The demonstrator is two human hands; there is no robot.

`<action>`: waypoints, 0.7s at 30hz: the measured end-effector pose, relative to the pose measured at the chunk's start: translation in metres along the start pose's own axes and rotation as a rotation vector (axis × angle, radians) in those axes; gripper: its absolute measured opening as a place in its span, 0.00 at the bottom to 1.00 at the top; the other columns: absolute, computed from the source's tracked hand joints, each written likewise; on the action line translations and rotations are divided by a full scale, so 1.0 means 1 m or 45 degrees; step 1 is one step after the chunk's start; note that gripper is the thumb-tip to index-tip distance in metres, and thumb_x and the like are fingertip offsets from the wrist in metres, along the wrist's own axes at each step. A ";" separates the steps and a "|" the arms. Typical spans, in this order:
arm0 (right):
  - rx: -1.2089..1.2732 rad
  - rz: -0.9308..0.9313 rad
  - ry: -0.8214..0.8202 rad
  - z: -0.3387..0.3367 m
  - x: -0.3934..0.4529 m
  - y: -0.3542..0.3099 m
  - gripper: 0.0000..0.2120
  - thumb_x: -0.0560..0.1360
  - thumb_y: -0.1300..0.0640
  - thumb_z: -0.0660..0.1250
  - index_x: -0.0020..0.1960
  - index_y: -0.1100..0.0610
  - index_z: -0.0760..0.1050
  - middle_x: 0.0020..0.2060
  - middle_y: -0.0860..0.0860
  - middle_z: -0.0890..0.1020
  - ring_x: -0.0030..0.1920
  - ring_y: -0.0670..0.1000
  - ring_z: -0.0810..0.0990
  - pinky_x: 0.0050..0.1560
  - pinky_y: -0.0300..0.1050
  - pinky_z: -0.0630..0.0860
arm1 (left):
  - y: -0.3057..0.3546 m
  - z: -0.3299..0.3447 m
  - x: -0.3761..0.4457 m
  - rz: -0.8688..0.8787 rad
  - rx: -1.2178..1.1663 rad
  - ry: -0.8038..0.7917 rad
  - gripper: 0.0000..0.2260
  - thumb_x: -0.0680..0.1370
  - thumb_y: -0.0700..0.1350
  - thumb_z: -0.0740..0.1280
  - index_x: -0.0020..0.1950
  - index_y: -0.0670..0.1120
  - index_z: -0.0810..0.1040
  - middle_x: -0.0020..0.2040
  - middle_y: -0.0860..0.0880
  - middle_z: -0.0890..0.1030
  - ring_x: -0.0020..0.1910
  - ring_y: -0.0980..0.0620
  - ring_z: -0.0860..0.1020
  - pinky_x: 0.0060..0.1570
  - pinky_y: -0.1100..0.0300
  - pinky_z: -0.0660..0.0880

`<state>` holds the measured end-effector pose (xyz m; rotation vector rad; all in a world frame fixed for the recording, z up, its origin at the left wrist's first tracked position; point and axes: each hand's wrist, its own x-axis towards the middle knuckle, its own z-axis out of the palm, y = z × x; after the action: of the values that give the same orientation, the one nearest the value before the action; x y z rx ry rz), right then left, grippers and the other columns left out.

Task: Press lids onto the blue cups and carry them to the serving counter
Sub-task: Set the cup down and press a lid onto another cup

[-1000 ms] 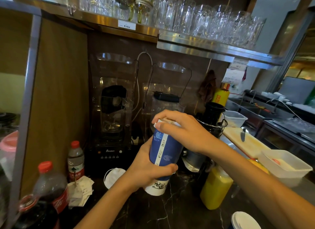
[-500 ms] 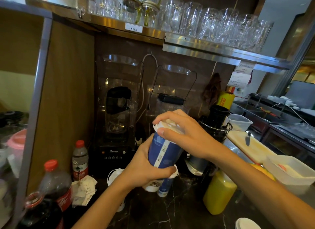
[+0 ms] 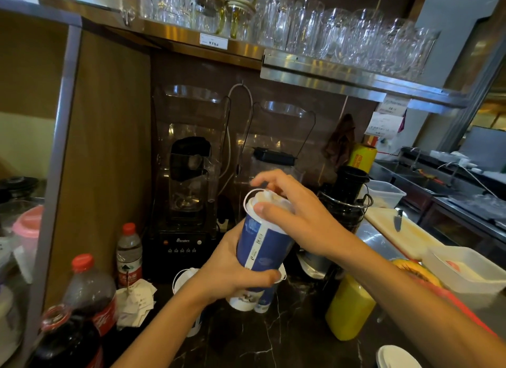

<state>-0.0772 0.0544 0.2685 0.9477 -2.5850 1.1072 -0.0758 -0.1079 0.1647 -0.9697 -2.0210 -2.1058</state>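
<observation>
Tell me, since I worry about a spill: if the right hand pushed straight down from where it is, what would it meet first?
The white lid on the blue cup; the right hand already rests on it.

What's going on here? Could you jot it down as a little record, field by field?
place: drinks counter of dark marble
left hand: wraps the blue cup, held tilted above the counter
right hand: on the white lid at the cup's top
lid: not fully on; its rim stands up at the left
behind: two blenders
left: cola bottle, water bottle
right: yellow bottle, juicer
</observation>
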 end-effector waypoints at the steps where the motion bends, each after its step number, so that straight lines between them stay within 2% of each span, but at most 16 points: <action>1: -0.011 0.055 0.054 0.003 0.000 0.000 0.19 0.72 0.35 0.64 0.58 0.42 0.75 0.54 0.49 0.78 0.57 0.46 0.78 0.55 0.47 0.74 | -0.001 0.001 0.001 0.029 0.050 0.043 0.34 0.68 0.38 0.81 0.62 0.68 0.74 0.58 0.57 0.83 0.58 0.54 0.83 0.52 0.65 0.80; 3: -0.023 0.059 0.154 0.008 -0.001 0.000 0.21 0.69 0.35 0.63 0.55 0.47 0.76 0.52 0.48 0.78 0.54 0.47 0.79 0.54 0.48 0.74 | 0.000 0.000 0.001 0.050 0.054 0.032 0.36 0.68 0.35 0.81 0.63 0.68 0.74 0.58 0.56 0.83 0.58 0.53 0.83 0.52 0.65 0.80; 4: -0.003 0.008 0.176 0.008 -0.002 -0.001 0.21 0.69 0.36 0.63 0.54 0.49 0.77 0.51 0.49 0.78 0.54 0.49 0.79 0.54 0.51 0.75 | 0.002 -0.001 0.000 0.042 0.024 0.001 0.34 0.67 0.36 0.81 0.63 0.65 0.75 0.57 0.54 0.83 0.58 0.51 0.83 0.52 0.63 0.80; 6: 0.035 -0.144 0.136 0.005 -0.003 -0.003 0.21 0.71 0.40 0.65 0.55 0.54 0.78 0.51 0.51 0.79 0.53 0.52 0.79 0.55 0.55 0.76 | 0.006 -0.005 -0.001 -0.026 -0.074 -0.143 0.31 0.67 0.41 0.79 0.65 0.60 0.75 0.57 0.49 0.83 0.59 0.47 0.83 0.54 0.58 0.80; 8: 0.045 -0.252 0.040 0.001 -0.004 -0.005 0.19 0.72 0.43 0.65 0.56 0.56 0.78 0.51 0.53 0.79 0.53 0.55 0.79 0.55 0.56 0.76 | 0.007 -0.006 -0.003 -0.076 -0.175 -0.310 0.30 0.68 0.41 0.77 0.67 0.58 0.74 0.59 0.41 0.81 0.58 0.42 0.82 0.56 0.54 0.80; 9: 0.046 -0.264 0.004 -0.002 -0.004 -0.005 0.19 0.73 0.43 0.65 0.56 0.55 0.78 0.52 0.54 0.79 0.53 0.55 0.79 0.55 0.56 0.76 | 0.005 -0.005 -0.003 -0.090 -0.195 -0.332 0.30 0.68 0.41 0.76 0.68 0.56 0.74 0.59 0.38 0.80 0.58 0.40 0.82 0.57 0.52 0.80; 11: 0.051 -0.209 -0.023 -0.005 -0.002 -0.005 0.19 0.73 0.43 0.64 0.57 0.54 0.78 0.53 0.53 0.79 0.55 0.53 0.79 0.57 0.54 0.76 | 0.003 -0.001 -0.004 -0.073 -0.143 -0.254 0.29 0.68 0.43 0.77 0.67 0.57 0.74 0.58 0.43 0.82 0.58 0.42 0.83 0.56 0.54 0.81; 14: -0.011 0.008 0.052 -0.001 0.000 -0.003 0.18 0.73 0.41 0.62 0.57 0.49 0.79 0.53 0.45 0.78 0.57 0.45 0.77 0.57 0.46 0.73 | 0.001 0.003 -0.001 -0.003 0.012 0.010 0.29 0.65 0.46 0.80 0.58 0.70 0.75 0.55 0.58 0.84 0.55 0.55 0.84 0.51 0.65 0.80; 16: -0.066 0.089 0.173 0.006 0.000 -0.002 0.15 0.74 0.44 0.62 0.54 0.50 0.80 0.50 0.44 0.78 0.55 0.44 0.77 0.55 0.46 0.72 | -0.001 0.006 0.001 0.049 0.078 0.064 0.33 0.66 0.41 0.81 0.57 0.74 0.74 0.54 0.61 0.84 0.54 0.58 0.84 0.49 0.69 0.79; 18: -0.083 0.026 0.275 0.010 -0.001 -0.001 0.16 0.72 0.44 0.62 0.52 0.52 0.81 0.48 0.47 0.79 0.53 0.47 0.79 0.54 0.50 0.74 | -0.001 0.006 0.000 0.061 0.063 0.035 0.35 0.67 0.37 0.80 0.57 0.73 0.74 0.54 0.61 0.84 0.54 0.59 0.84 0.48 0.69 0.79; 21: -0.007 -0.219 0.227 0.004 -0.003 0.002 0.21 0.70 0.45 0.62 0.52 0.57 0.82 0.49 0.51 0.81 0.52 0.52 0.80 0.54 0.55 0.76 | 0.000 0.003 -0.002 0.001 -0.050 -0.089 0.29 0.66 0.42 0.79 0.61 0.66 0.76 0.55 0.55 0.84 0.56 0.52 0.84 0.52 0.62 0.81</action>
<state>-0.0756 0.0538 0.2630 0.9992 -2.3172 1.0851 -0.0733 -0.1058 0.1636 -1.0639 -2.0174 -2.1488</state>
